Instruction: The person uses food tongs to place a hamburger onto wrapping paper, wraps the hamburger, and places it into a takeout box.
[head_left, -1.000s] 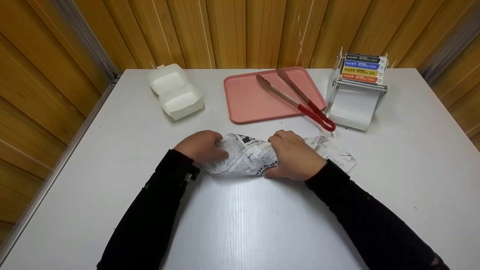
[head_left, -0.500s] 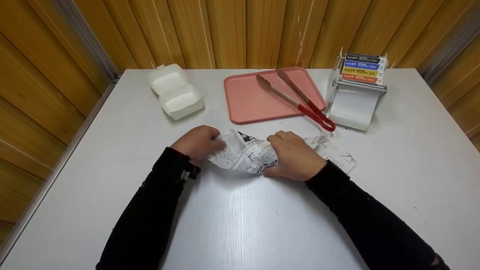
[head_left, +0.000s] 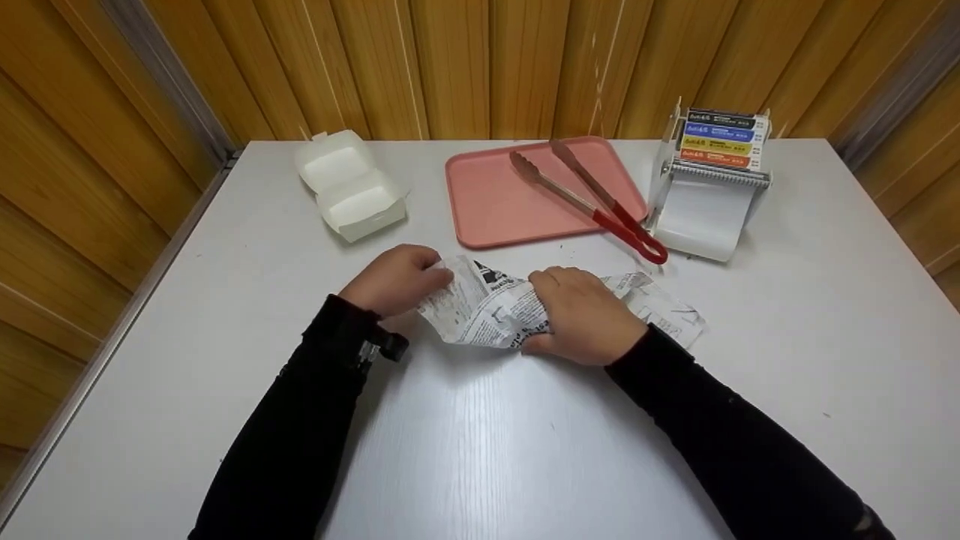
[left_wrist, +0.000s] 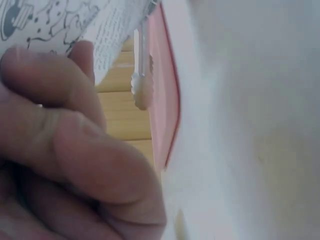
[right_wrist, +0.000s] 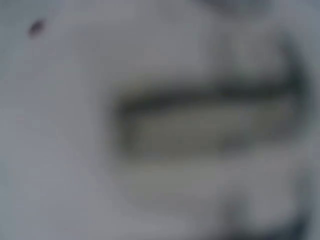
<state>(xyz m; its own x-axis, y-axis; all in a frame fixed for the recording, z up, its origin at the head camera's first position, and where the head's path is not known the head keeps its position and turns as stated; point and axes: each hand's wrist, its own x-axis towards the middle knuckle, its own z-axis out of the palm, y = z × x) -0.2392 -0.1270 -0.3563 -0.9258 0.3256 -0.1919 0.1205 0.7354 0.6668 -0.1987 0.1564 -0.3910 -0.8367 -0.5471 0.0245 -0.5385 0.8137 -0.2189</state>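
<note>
The left hand (head_left: 391, 281) pinches one raised end of a white, black-printed, newspaper-style paper sheet (head_left: 491, 315); a hard pull could tear it. Right of that pinch, the right hand (head_left: 589, 319) grips the sheet's bunched middle between fingers and thumb; easing off could loosen the folds. Beyond this grip, red-handled metal tongs (head_left: 605, 220) overhang a pink rectangular tray (head_left: 487, 210); a forward bump could shift them.

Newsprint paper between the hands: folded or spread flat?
Folded: the newsprint paper overlaps itself in diagonal layers between left hand and right hand.

Both hands (head_left: 394, 281) (head_left: 585, 315) curled, arms (head_left: 281, 420) (head_left: 739, 431) outstretched
</note>
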